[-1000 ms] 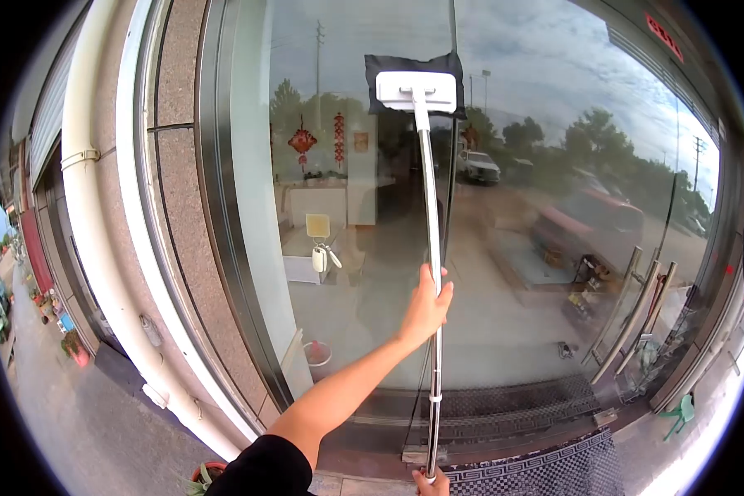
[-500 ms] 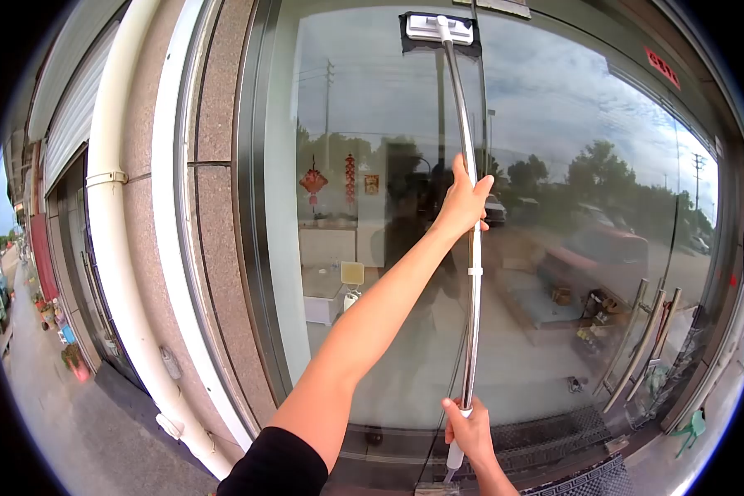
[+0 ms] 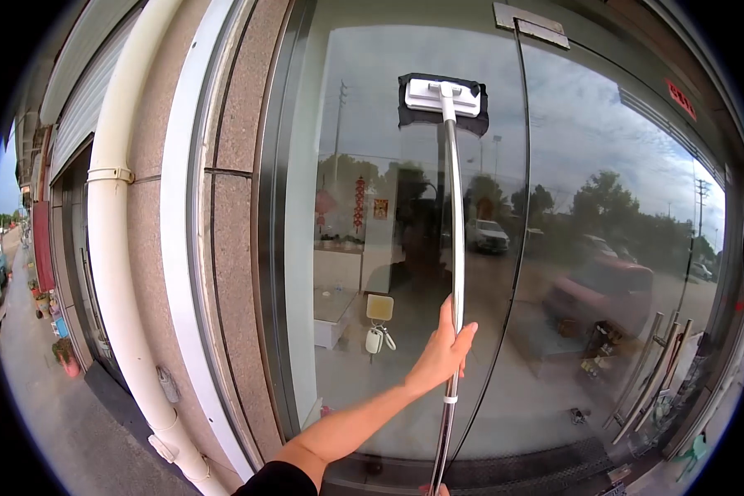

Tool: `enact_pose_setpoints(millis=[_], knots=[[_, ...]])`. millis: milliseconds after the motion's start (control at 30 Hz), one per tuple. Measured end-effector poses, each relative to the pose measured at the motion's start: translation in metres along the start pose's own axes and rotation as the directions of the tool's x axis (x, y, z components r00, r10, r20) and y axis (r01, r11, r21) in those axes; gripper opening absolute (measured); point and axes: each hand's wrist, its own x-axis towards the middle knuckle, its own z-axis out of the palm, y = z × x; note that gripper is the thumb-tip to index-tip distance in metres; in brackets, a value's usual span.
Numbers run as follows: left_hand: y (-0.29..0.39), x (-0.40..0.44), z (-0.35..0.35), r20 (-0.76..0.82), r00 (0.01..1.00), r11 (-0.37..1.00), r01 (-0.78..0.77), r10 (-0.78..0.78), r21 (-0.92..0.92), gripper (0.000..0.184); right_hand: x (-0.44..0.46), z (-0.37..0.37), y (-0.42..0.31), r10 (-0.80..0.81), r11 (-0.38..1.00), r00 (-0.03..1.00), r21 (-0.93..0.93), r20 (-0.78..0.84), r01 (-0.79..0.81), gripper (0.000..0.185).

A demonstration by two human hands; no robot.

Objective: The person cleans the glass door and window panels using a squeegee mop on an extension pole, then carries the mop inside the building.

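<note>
At the bottom edge of the view, only a sliver of the right hand [image 3: 443, 491] shows beside the lower end of the silver mop pole [image 3: 457, 223]; most of it is cut off, so I can't tell whether its fingers are closed. Higher up, the left hand [image 3: 443, 354], its arm coming in from the lower left out of a black sleeve [image 3: 279, 479], is clamped around the pole, just above a white collar [image 3: 450, 399].

From that grip the pole's long axis runs nearly upright to the flat mop head [image 3: 443, 97], which lies well above both hands, the left being the nearer. The head's long side runs crosswise to the pole, with a dark cloth [image 3: 473, 125] around its edges.

The mop head shows over the upper part of the glass panel [image 3: 364, 107], between the dark metal frame [image 3: 274, 248] on the left and the panel's right edge, below and left of the metal door clamp [image 3: 531, 25]. Beyond the glass are a yellow-backed chair [image 3: 379, 307] and red hanging ornaments [image 3: 360, 203]; a white car [image 3: 489, 237] shows in reflection.
</note>
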Motion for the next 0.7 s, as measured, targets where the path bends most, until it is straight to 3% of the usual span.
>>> enact_pose_setpoints(millis=[33,67,100,200,267,367,467,567,700], knots=[[0.031,0.045,-0.011,0.007,0.997,0.997,-0.074,0.074,0.006,0.061,0.033,0.009,-0.036,-0.033,0.984,0.999,0.175,-0.009,0.034,0.011],[0.075,0.086,-0.02,-0.001,0.994,0.992,-0.109,0.109,0.06,0.059,0.061,0.016,-0.1,-0.164,0.969,0.978,0.206,0.131,0.134,0.012],[0.114,0.129,-0.026,-0.011,0.98,0.975,-0.196,0.198,0.1,0.058,0.071,0.042,-0.217,-0.347,0.93,0.899,0.22,0.266,0.294,0.049],[0.209,0.208,-0.033,-0.09,0.957,0.95,-0.256,0.274,0.178,0.064,0.107,0.08,-0.363,-0.456,0.887,0.859,0.202,0.234,0.416,0.054],[0.232,0.211,-0.029,-0.045,0.959,0.938,-0.264,0.281,0.227,0.053,0.131,0.093,-0.439,-0.487,0.86,0.853,0.273,0.187,0.431,0.053],[0.248,0.228,-0.053,0.088,0.951,0.944,-0.305,0.295,0.129,0.034,0.158,0.111,-0.483,-0.504,0.852,0.839,0.278,0.208,0.443,0.053],[0.244,0.234,-0.069,-0.067,0.928,0.915,-0.345,0.366,0.208,0.019,0.17,0.138,-0.481,-0.502,0.856,0.827,0.279,0.254,0.434,0.053],[0.236,0.222,-0.09,-0.163,0.873,0.867,-0.4,0.459,0.298,0.028,0.169,0.155,-0.473,-0.472,0.878,0.835,0.238,0.282,0.415,0.052],[0.253,0.215,-0.127,-0.321,0.831,0.86,-0.314,0.454,0.403,0.02,0.181,0.169,-0.49,-0.477,0.876,0.795,0.121,0.375,0.468,0.049]])
